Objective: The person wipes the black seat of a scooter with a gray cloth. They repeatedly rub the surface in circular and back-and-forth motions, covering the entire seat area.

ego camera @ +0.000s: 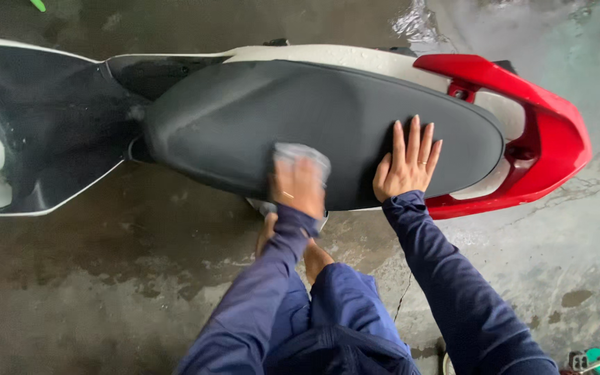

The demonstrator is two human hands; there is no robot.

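Wet concrete floor [105, 292] lies under the scooter [536, 132]. On its black seat [314, 111], my right hand [407, 163] rests flat, fingers spread, holding nothing. My left hand [298, 184] presses a grey cloth [301, 154] on the seat's near edge; my bare feet [314, 257] could slip here.

1. Soft, even daylight fills the head view; nothing is harshly lit and shadows are faint.
2. The wet grey concrete floor [105, 278] gives a pale sheen, with white glare on a puddle near the top edge.
3. The matte black scooter seat [314, 118] shows only a dull highlight; the glossy red tail panel [557, 132] shines more.
4. The left hand [298, 186] and its grey cloth [300, 154] are smeared by motion blur; the right hand [407, 163] is sharper.
5. Wide-angle stretching shows toward the edges.
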